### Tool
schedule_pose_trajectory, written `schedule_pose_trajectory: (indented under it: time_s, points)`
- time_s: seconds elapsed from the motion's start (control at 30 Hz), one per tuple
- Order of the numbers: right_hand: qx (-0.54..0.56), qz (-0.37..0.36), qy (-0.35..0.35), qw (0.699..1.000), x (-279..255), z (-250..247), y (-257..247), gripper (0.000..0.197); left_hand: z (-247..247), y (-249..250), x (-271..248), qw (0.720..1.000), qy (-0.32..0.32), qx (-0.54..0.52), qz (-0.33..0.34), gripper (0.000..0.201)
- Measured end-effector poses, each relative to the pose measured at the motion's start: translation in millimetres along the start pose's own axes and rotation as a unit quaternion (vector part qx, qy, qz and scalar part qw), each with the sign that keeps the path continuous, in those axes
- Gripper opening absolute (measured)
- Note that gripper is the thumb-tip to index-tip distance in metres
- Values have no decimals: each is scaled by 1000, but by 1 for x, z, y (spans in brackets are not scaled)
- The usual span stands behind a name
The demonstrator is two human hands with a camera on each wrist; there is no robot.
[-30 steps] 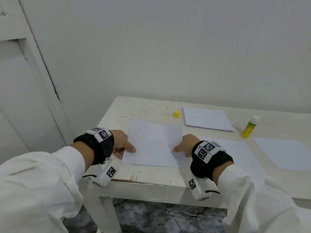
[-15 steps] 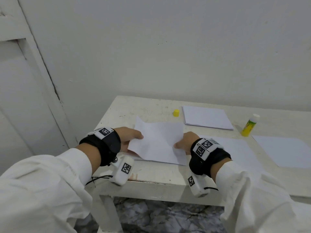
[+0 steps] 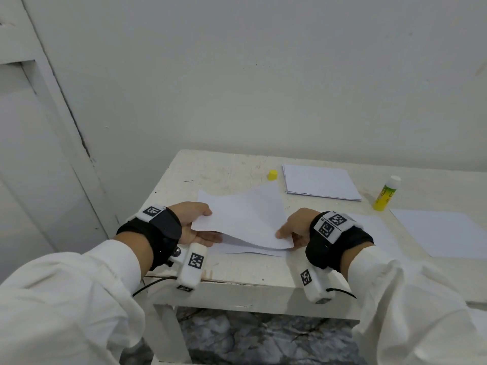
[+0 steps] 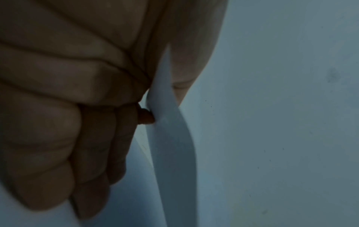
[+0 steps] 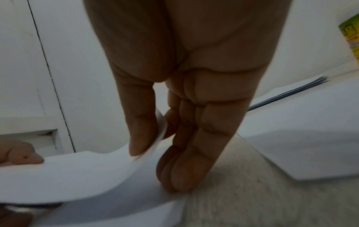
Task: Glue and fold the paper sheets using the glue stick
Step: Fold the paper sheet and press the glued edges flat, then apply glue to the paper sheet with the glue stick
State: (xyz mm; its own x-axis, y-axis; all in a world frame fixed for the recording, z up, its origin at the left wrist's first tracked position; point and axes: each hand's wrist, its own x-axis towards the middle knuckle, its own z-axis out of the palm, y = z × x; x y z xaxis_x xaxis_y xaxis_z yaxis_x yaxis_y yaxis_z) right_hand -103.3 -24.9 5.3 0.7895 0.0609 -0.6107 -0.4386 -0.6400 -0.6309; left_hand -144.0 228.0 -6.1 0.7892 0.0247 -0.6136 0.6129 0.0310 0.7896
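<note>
Head: paper sheet (image 3: 245,219) lifted at table (image 3: 200,177) near edge, pinched at 9 o'clock by left hand (image 3: 193,223), at 3 by right hand (image 3: 296,227). Glue stick (image 3: 386,194) at 2.
L wrist: thumb and fingers (image 4: 68,122) clamped on sheet edge.
R wrist: thumb-forefinger pinch seen. Corners to be matched before creasing.

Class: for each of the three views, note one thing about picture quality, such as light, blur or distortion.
Head view: evenly lit and sharp, though the wide lens bows the table edge. Left wrist view: dark and murky, the left hand a shadowed mass beside the paper. Right wrist view: brighter, but the paper under the right hand smears, and the glue stick is cut off.
</note>
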Motion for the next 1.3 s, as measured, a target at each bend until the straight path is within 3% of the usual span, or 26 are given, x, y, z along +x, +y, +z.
schedule_pose_trajectory:
  time_s: [0.1,0.27,0.4,0.47,0.57,0.67,0.77,0.87,1.0,1.3]
  points:
    - [84,7,-10,996,-1,-6,3,28,1,2,-2,1000,-6,14,4,15]
    - [94,-1,6,996,-8,-20,14,35,14,9,-13,997,-15,68,12,15]
    - [122,-24,46,991,-11,-48,36,31,48,19,-13,993,2,96,69,32]
    - [139,-25,72,987,-13,-66,51,43,75,23,-12,988,13,115,105,41]
    - [159,-14,106,981,-21,-94,75,55,117,26,-3,965,85,181,169,71]
    - [156,-3,129,979,-31,-119,102,67,155,23,6,949,59,251,183,38]
    - [133,13,139,981,-35,-139,124,62,182,23,16,929,23,322,180,18]
    - [94,46,137,985,-29,-153,137,52,200,22,24,918,1,368,150,25]
    - [44,45,128,990,-20,-162,142,23,210,20,31,901,-30,417,114,26]
    - [-15,47,111,993,-7,-168,145,20,214,21,31,882,-30,463,88,22]
